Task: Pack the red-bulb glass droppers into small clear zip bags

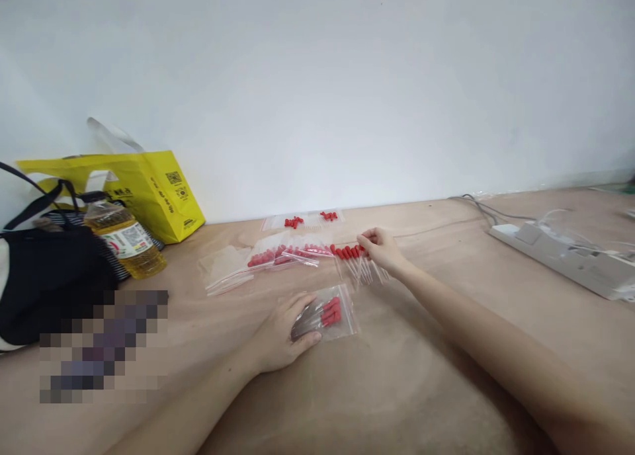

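Brown worktop (426,375), spanning lower frame. Upper left: yellow bag (166,190), oil bottle (129,243), black bag (54,289). Lower left: pixelated patch (109,342), contents hidden. Centre: overlapping clear packets (258,248) with red-tipped sticks inside; loose red-tipped sticks (348,252) in row just right. Below these: clear bag (349,313) with more inside. Upper centre, near back edge: packets (311,221) with small red pieces. Right: white power strip (550,250), grey cable (489,210).

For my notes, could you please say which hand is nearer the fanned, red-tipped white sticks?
Right: the right hand reaches the sticks at their right; the left hand is nearer the camera, on a clear plastic bag.
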Motion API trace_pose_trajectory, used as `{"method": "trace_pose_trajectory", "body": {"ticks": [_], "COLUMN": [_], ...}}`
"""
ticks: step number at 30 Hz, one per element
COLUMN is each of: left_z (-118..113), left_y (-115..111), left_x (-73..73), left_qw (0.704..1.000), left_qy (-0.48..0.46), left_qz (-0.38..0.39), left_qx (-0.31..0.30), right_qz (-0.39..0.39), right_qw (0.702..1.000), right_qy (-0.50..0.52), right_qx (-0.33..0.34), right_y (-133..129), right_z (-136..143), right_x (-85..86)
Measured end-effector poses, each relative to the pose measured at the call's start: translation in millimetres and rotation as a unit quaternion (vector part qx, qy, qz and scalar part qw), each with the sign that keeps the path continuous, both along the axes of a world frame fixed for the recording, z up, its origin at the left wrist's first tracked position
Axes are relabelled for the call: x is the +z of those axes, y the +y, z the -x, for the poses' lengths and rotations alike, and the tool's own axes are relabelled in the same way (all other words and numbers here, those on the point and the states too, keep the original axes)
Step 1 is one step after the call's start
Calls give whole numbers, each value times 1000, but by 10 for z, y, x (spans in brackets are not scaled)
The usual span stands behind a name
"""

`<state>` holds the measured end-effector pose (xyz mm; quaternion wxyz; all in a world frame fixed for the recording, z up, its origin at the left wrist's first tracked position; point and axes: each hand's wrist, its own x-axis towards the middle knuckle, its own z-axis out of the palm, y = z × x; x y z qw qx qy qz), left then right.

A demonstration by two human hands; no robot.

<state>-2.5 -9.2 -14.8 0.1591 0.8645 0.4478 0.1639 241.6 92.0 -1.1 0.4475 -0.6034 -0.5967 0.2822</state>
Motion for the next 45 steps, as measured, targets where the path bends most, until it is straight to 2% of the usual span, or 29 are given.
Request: {"method": "trace_pose_trajectory", "body": {"ticks": [2,4,8,13,19,26,33,38,45], "left_z": [-11,-19,-21,-16,-10,-19,-17,-21,-7], "left_y": [-10,-18,-18,-15,-25,-22,-20,-17,-4], "left_x": [24,41,35,18,17,13,-1,4,-9], "left_qw": [1000,999,999,999,1000,999,1000,999,999], "left_qy": [15,23,17,20,0,7,-10,-21,-9], "left_qz": [15,29,25,24,15,33,16,11,23], "left_qx": [6,5,-10,-11,-17,-12,-21,-30,-26], "right_qz": [-24,-31,-4,12,29,106,166,195,190], "right_qw": [988,966,939,912,907,884,897,905,921], "right_qy": [155,255,343,408,419,453,360,275,256], "right_qx": [17,14,-24,-39,-3,44,196,258,223], "right_y": [-180,-353,-555,-554,-565,-708,-782,-744,-725], "right_z": [-100,-172,-206,-137,-77,34,126,178,226], "right_x": [-66,-154,-319,-435,-482,-364,-349,-316,-300]}}
